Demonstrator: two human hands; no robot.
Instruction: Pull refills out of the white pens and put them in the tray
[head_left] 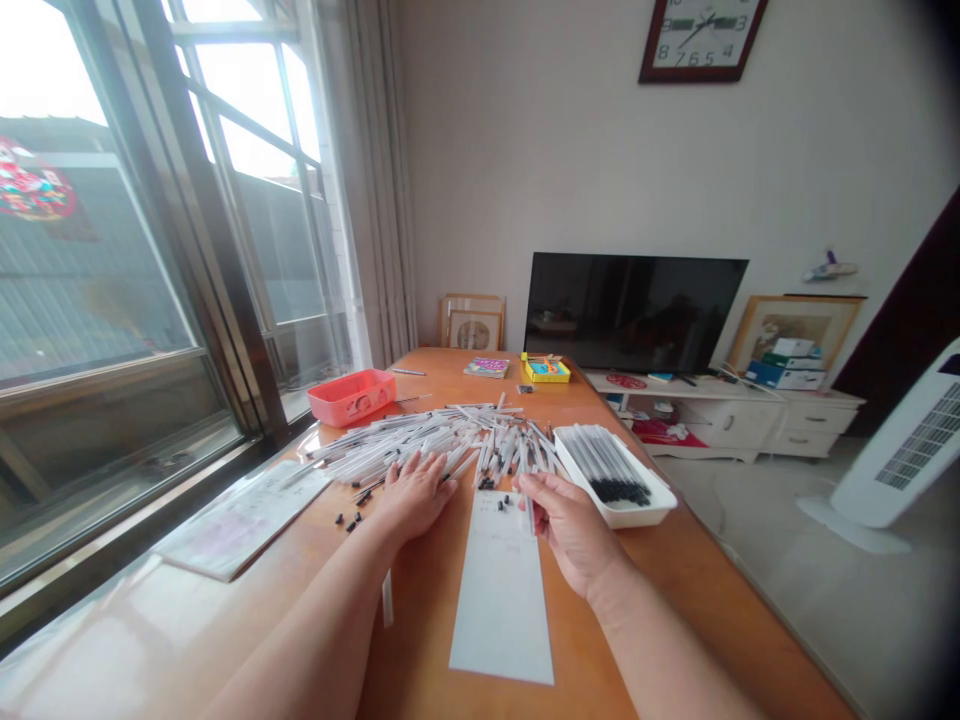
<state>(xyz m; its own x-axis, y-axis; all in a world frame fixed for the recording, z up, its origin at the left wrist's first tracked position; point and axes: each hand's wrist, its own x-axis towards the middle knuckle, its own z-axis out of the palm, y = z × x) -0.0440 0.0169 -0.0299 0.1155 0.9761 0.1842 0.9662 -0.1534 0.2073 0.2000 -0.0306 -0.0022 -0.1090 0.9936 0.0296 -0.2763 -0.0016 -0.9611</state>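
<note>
The surface [420, 650] is a glossy orange-brown, washed with pale glare toward its near left corner. The heaped tubes [397, 440] are whitish and see-through, flecked with black, and the loose caps [340, 519] are solid black. Along the right edge, a white tray [637, 514] carries tubes in cloudy grey-white with black ends. By the left edge, the coral-red basket [319, 408] bears a printed picture, and a pale booklet [247, 515] shows a faint mauve blotch. The long sheet [499, 610] is plain white, with faint grey marks at its far end. Near the far edge lies a pink-purple magazine [486, 367] with multicoloured print; at the far right corner, a bright yellow box [547, 376] shows blue and orange inside.
</note>
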